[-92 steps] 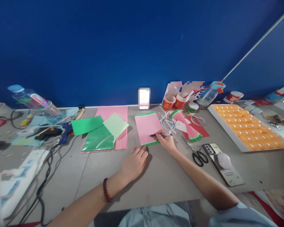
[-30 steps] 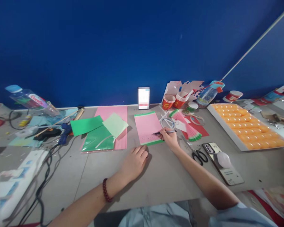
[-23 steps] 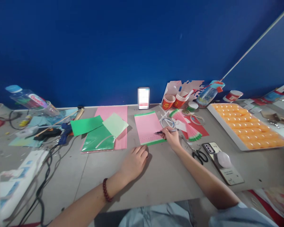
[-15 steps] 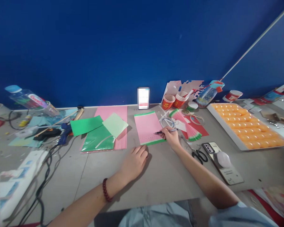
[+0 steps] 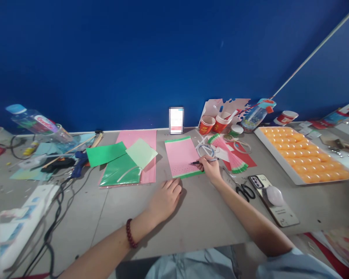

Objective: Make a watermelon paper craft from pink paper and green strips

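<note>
A pink sheet with green end bands (image 5: 182,156) lies flat on the grey table (image 5: 192,217), with rows of small dark dots near its front edge. My right hand (image 5: 210,168) is closed on a black pen (image 5: 204,161), its tip touching the sheet's right side. Just in front of the sheet's near edge, my left hand (image 5: 165,198) rests palm down on the table, fingers loosely curled and holding nothing. A bead bracelet is on my left wrist.
Green and pink sheets (image 5: 125,161) lie left of the hands. Scissors (image 5: 244,190) and a phone (image 5: 272,199) lie to the right, with a tray of orange balls (image 5: 305,155) beyond. Folded paper fans (image 5: 232,157), red cups (image 5: 213,124), a bottle (image 5: 37,124) and cables (image 5: 55,209) also crowd the table.
My right hand and the pen have shifted to the right and slightly further away along the pink sheet over three seconds. My left hand has stayed put.
</note>
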The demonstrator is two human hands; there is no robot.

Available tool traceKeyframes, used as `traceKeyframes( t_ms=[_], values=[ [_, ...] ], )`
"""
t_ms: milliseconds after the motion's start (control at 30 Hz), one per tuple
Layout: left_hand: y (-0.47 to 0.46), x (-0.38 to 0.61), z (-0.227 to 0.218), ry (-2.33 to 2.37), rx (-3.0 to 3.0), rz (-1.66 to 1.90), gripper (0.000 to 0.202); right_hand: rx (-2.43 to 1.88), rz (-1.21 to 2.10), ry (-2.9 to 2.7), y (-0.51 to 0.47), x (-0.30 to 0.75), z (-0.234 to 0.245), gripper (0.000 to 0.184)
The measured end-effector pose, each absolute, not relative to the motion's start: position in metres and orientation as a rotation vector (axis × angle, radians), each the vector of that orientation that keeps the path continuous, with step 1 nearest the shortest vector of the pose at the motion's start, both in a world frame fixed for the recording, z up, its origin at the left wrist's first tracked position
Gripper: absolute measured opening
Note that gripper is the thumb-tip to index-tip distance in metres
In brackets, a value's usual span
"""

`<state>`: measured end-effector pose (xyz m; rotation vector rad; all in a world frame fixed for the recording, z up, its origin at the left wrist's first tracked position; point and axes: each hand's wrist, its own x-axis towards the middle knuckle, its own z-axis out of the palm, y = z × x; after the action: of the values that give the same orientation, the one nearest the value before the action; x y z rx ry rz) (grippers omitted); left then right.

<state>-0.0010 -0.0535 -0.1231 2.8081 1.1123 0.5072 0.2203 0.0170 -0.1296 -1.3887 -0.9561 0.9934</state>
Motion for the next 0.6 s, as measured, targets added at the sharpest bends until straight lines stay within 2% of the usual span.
traceKeyframes(
  t_ms=[600],
  values=[
    [-0.0536,-0.0014,-0.1242,1.104,2.823,0.507,0.014,-1.396,0.981,-0.907,0.0195,0.2257,-0.1282,0.012]
  ],
)
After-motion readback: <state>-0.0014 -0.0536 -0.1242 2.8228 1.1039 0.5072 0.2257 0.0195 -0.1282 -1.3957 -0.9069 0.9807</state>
